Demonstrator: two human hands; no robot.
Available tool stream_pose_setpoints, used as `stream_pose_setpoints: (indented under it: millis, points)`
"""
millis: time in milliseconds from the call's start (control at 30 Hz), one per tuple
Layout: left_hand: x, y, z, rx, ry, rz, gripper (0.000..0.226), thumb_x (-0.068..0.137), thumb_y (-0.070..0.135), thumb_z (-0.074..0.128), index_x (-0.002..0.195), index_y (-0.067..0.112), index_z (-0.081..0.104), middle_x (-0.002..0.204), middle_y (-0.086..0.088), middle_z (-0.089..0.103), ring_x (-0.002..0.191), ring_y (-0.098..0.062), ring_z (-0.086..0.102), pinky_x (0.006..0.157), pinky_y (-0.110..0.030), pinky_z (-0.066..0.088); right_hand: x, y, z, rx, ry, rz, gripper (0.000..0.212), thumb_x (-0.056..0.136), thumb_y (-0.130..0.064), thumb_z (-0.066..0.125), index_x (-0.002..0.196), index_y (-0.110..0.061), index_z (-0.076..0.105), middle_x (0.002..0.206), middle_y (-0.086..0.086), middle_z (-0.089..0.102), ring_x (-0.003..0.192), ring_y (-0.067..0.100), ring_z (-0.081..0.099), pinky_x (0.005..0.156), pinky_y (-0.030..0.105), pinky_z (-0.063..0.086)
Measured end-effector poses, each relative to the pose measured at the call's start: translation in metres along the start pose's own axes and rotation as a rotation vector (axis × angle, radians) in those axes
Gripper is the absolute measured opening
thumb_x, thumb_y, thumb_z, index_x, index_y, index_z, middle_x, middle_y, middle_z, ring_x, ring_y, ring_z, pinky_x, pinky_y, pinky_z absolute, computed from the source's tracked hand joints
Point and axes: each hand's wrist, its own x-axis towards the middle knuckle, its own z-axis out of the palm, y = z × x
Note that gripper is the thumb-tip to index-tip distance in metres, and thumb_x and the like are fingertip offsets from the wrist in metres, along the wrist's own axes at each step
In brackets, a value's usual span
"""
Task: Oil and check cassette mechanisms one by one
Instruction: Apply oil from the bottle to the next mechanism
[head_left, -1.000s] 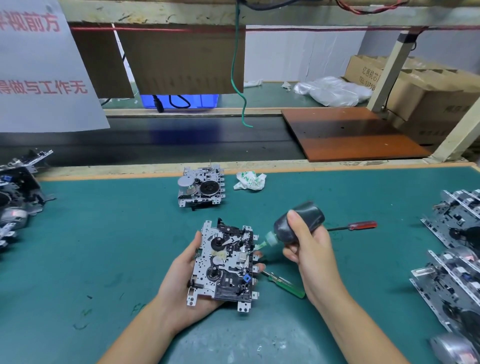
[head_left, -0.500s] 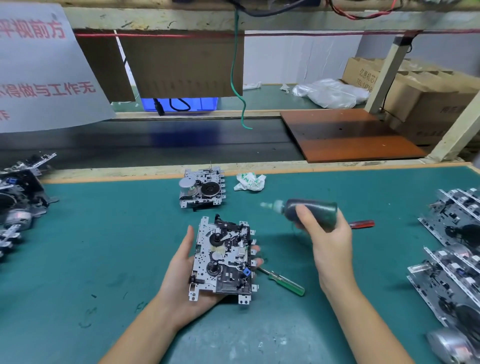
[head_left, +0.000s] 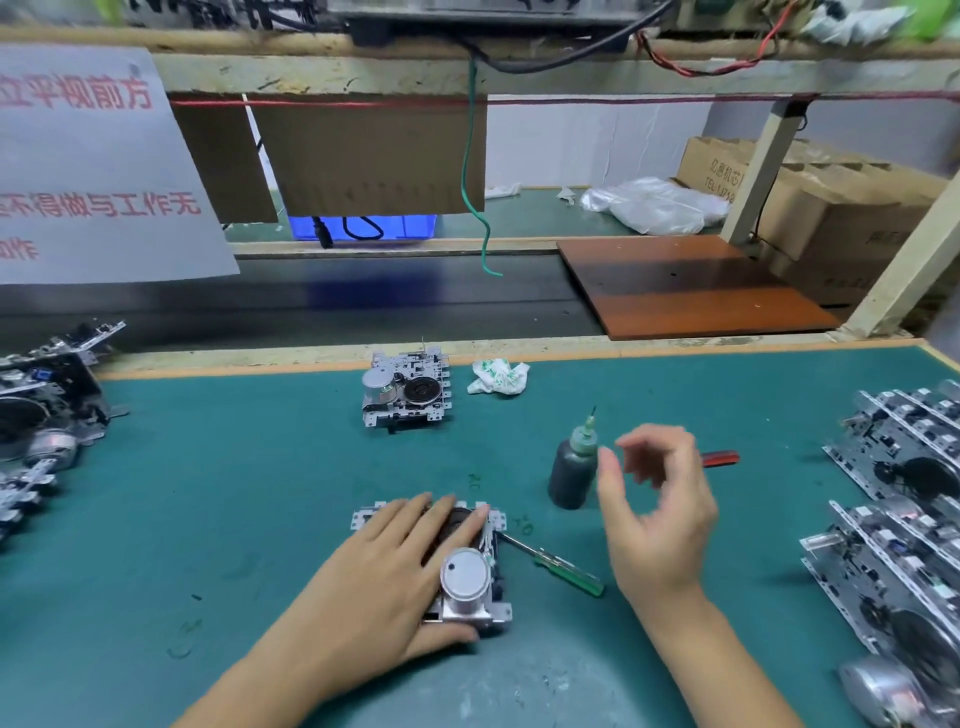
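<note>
**Mechanism face-down under the left hand, oil bottle set upright**

The cassette mechanism lies on the green counter near the front edge, turned so its silver cylindrical motor and dark flywheel face up, with the stamped metal frame tabs showing around the edges. A second mechanism sits farther back, motor side up, beside a crumpled white-and-green wrapper.

The dark oil bottle stands upright on the counter, its pale green nozzle and thin needle tip pointing up; how much is inside cannot be seen.

The left hand rests flat on the mechanism, fingers straight across its top and thumb along its near edge. The right hand hovers just beside the bottle, fingers loosely curled and holding nothing, slightly blurred.

A green-handled screwdriver lies between the hands; a red-handled one shows behind the right hand. Rows of mechanisms stand at the right, a pile at the left.
</note>
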Motion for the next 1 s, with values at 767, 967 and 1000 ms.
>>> stream_pose_setpoints:
  millis: [767,967,1000]
  points:
    - [-0.047,-0.018,-0.004,-0.702,0.245,-0.252,0.035,0.097,0.037,0.049,0.128,0.052,0.049,0.126,0.035,0.049,0.11,0.008,0.047,0.093,-0.008,0.034,-0.051,-0.026,-0.009,-0.213,-0.76,0.046,0.028,0.069,-0.008,0.054,0.074,-0.029,0.071,0.077,-0.018,0.059,0.082,0.001,0.044,0.076,0.02,0.032]
    - [-0.026,-0.016,0.004,-0.902,0.154,-0.332,0.046,0.088,0.05,0.057,0.127,0.062,0.035,0.133,0.036,0.038,0.121,0.01,0.042,0.104,-0.017,0.032,-0.049,-0.019,-0.016,-0.415,-0.845,-0.007,0.024,0.089,-0.03,0.056,0.113,-0.031,0.06,0.108,-0.015,0.052,0.105,0.007,0.045,0.089,0.018,0.03]
    - [-0.022,-0.016,0.005,-0.894,0.101,-0.327,0.058,0.081,0.06,0.061,0.128,0.065,0.027,0.137,0.035,0.033,0.125,0.011,0.037,0.106,-0.019,0.031,-0.044,-0.016,-0.017,-0.434,-0.853,-0.017,0.027,0.091,-0.033,0.054,0.117,-0.034,0.055,0.111,-0.017,0.05,0.109,0.007,0.045,0.092,0.018,0.029]
